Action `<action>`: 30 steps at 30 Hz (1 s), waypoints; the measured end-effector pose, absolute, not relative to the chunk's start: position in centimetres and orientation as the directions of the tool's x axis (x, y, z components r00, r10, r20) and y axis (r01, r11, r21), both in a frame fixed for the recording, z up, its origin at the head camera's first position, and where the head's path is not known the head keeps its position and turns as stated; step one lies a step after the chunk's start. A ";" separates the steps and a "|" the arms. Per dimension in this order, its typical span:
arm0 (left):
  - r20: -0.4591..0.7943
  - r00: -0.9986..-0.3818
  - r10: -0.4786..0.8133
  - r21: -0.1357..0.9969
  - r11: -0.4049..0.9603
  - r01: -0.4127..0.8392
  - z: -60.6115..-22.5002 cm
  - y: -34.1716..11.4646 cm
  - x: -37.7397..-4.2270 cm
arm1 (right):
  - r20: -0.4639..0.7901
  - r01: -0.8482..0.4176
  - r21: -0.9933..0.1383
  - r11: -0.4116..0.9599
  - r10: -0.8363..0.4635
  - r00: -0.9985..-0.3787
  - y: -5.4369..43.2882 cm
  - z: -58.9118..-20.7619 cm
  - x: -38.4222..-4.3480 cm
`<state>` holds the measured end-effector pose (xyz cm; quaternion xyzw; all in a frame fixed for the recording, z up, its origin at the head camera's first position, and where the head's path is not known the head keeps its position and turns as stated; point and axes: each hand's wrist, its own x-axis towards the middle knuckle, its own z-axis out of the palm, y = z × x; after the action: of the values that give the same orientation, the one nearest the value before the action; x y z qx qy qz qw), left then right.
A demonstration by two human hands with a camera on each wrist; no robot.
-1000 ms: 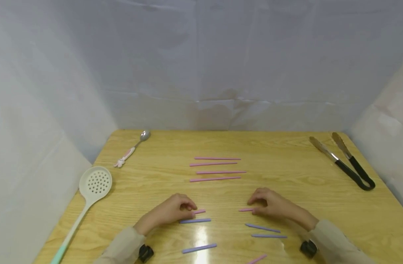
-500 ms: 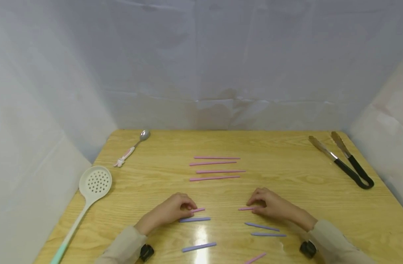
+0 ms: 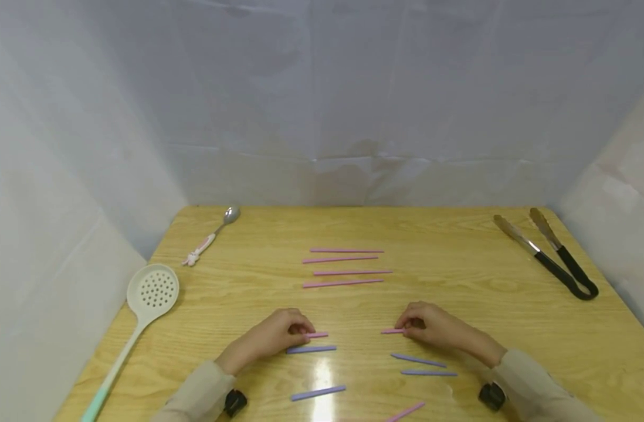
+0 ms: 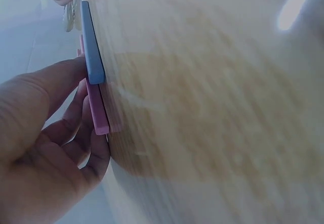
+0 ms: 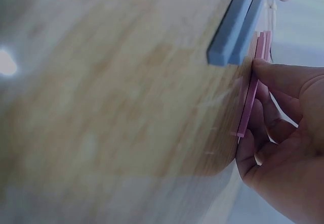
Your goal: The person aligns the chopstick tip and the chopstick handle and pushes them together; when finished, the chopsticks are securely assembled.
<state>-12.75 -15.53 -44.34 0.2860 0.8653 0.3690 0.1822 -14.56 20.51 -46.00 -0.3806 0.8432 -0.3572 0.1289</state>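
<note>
My left hand [image 3: 277, 333] pinches a short pink stick [image 3: 317, 334] between thumb and fingers, low over the wooden table. Its square end [image 4: 102, 125] shows in the left wrist view. Just in front of that hand lies a blue-violet stick [image 3: 312, 349]. To the right, my right hand [image 3: 437, 326] pinches another short pink stick [image 5: 248, 102], its tip pointing left toward the first one. Two blue-violet sticks, one [image 3: 418, 360] above the other [image 3: 429, 373], lie just below the right hand. Beyond both hands, several long tapered pink chopsticks [image 3: 348, 272] lie roughly parallel.
Nearer me are another blue-violet stick [image 3: 318, 393] and a slanted pink stick [image 3: 406, 411]. A slotted skimmer [image 3: 142, 316] lies along the left edge, with a spoon [image 3: 212, 236] behind it. Black-handled tongs [image 3: 551, 258] rest at the back right. White sheeting [image 3: 332, 105] surrounds the table.
Both hands stay almost in place, still pinching their pink sticks. The left stick has levelled out slightly. The whole scene shifts up a little as the head view tilts.
</note>
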 end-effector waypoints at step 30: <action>-0.006 -0.788 0.615 0.757 0.518 0.398 -43.7 -12.5 -13.2 | 0.179 -0.579 -0.719 0.384 -0.703 -0.689 17.8 -45.4 -14.6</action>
<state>-13.17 -12.55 -43.69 0.2945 0.8603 0.3926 0.1380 -14.57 17.76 -45.44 -0.3867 0.8283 -0.3980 0.0777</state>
